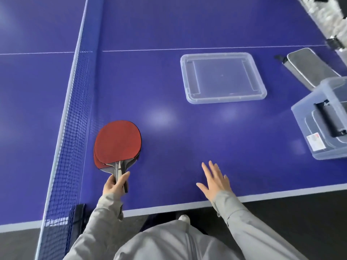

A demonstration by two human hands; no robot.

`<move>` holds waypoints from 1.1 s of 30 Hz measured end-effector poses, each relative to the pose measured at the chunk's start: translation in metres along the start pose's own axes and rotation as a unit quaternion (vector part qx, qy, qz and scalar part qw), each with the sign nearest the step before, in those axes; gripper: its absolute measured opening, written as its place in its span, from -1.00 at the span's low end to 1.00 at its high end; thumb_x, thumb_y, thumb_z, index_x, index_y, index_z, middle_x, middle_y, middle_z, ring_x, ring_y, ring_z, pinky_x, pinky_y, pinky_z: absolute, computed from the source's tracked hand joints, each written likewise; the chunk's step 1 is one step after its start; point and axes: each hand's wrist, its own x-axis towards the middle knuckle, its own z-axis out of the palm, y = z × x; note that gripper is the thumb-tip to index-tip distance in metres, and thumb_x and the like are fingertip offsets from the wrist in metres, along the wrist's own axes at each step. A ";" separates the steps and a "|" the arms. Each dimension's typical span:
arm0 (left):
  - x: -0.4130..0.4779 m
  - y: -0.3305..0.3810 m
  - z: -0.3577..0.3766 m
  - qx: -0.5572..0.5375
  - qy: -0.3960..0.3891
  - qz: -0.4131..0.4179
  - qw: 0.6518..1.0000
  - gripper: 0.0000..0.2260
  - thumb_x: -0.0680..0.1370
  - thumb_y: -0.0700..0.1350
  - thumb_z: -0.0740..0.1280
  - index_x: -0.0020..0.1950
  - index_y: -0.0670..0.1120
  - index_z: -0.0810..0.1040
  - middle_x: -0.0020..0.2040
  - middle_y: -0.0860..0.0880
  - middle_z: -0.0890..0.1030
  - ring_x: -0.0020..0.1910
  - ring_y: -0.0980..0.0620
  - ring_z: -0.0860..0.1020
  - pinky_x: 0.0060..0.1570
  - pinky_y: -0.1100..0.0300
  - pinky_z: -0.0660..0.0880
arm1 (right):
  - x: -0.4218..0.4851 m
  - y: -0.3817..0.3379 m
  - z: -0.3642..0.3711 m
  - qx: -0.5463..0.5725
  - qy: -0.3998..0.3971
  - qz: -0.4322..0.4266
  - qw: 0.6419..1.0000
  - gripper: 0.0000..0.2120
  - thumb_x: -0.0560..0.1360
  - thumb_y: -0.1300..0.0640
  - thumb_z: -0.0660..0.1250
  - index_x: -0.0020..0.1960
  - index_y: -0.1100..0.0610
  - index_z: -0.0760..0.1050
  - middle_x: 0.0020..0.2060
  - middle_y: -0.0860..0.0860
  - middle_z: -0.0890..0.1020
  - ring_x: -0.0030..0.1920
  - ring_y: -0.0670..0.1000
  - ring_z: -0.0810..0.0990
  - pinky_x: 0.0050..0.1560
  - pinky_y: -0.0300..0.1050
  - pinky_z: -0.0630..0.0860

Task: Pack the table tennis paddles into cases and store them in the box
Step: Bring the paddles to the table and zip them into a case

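Two red paddles [117, 142] lie stacked beside the net, one slightly offset under the other. My left hand [114, 185] grips their handles near the table's near edge. My right hand [216, 180] hovers flat with spread fingers over the blue table, holding nothing. A clear plastic lid [223, 77] lies flat in the middle. At the right edge stands the clear storage box [319, 147] with a dark-handled case inside it. A grey paddle case [309, 69] lies behind the box.
The blue net [72, 117] runs from the near edge toward the far side, just left of the paddles. The table's white-lined near edge [262, 197] is right below my hands. A blurred pale object [326, 17] is at the top right.
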 end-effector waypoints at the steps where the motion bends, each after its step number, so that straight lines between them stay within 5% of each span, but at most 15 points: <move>1: 0.007 0.001 -0.002 0.005 0.002 -0.006 1.000 -0.66 0.23 0.12 0.45 -0.33 -0.08 0.39 -0.45 -0.01 0.42 -0.43 0.01 0.35 -0.42 0.20 0.37 | 0.007 -0.007 -0.004 -0.003 0.000 -0.002 1.000 -0.30 0.57 -0.22 0.08 0.54 -0.07 -0.22 0.55 -0.02 -0.20 0.54 0.04 -0.20 0.47 0.17 0.04; 4: 0.022 0.001 -0.006 0.015 0.000 -0.020 1.000 -0.60 0.14 0.17 0.48 -0.36 -0.08 0.40 -0.53 0.04 0.43 -0.50 0.04 0.37 -0.49 0.25 0.38 | 0.024 -0.022 -0.011 -0.015 0.008 -0.003 1.000 -0.26 0.55 -0.25 0.11 0.53 -0.08 -0.24 0.55 -0.03 -0.21 0.54 0.04 -0.23 0.47 0.21 0.01; 10: 0.029 -0.007 -0.016 0.040 0.013 -0.030 0.999 -0.55 0.08 0.23 0.47 -0.30 -0.07 0.46 -0.37 0.00 0.38 -0.35 -0.01 0.34 -0.23 0.09 0.36 | 0.045 -0.038 -0.015 -0.026 -0.012 0.004 1.000 -0.22 0.53 -0.27 0.15 0.53 -0.10 -0.25 0.54 -0.04 -0.25 0.54 0.04 -0.26 0.48 0.23 0.01; 13: 0.028 -0.006 -0.018 0.078 0.034 -0.009 0.996 -0.46 0.07 0.29 0.45 -0.31 -0.13 0.43 -0.37 -0.02 0.29 -0.40 0.05 0.27 -0.35 0.24 0.28 | 0.046 -0.036 -0.012 -0.029 -0.027 0.013 0.999 -0.21 0.52 -0.25 0.18 0.53 -0.09 -0.24 0.53 -0.04 -0.27 0.53 0.04 -0.27 0.48 0.22 0.04; 18: 0.030 -0.008 -0.020 0.086 0.086 -0.018 0.992 -0.67 0.29 -0.06 0.59 -0.12 -0.12 0.52 -0.30 -0.01 0.48 -0.31 0.00 0.44 -0.31 0.23 0.39 | 0.046 -0.039 -0.005 -0.056 -0.021 0.015 0.998 -0.17 0.51 -0.23 0.21 0.53 -0.07 -0.26 0.52 -0.03 -0.31 0.53 0.05 -0.30 0.46 0.20 0.09; 22: 0.033 -0.012 -0.022 0.117 0.080 -0.001 0.990 -0.72 0.29 -0.04 0.58 -0.32 -0.10 0.51 -0.39 -0.02 0.48 -0.38 -0.01 0.40 -0.36 0.16 0.36 | 0.046 -0.039 -0.004 -0.063 -0.019 0.016 0.998 -0.16 0.51 -0.24 0.21 0.53 -0.07 -0.27 0.52 -0.03 -0.31 0.53 0.04 -0.30 0.46 0.19 0.09; 28: 0.034 -0.010 -0.022 0.116 0.083 -0.033 0.989 -0.66 0.26 -0.02 0.60 -0.13 -0.07 0.51 -0.23 -0.03 0.59 -0.23 -0.04 0.55 -0.14 0.14 0.46 | 0.048 -0.038 -0.004 -0.074 -0.022 0.017 0.997 -0.15 0.50 -0.26 0.20 0.53 -0.06 -0.28 0.52 -0.02 -0.32 0.53 0.05 -0.30 0.46 0.19 0.10; 33: 0.031 -0.004 -0.020 0.159 0.067 -0.024 0.985 -0.70 0.27 0.00 0.59 -0.22 -0.09 0.54 -0.24 -0.10 0.61 -0.25 -0.10 0.56 -0.14 0.07 0.51 | 0.048 -0.039 -0.004 -0.085 -0.022 0.019 0.996 -0.15 0.51 -0.26 0.19 0.53 -0.05 -0.30 0.52 -0.01 -0.32 0.53 0.06 -0.30 0.46 0.19 0.10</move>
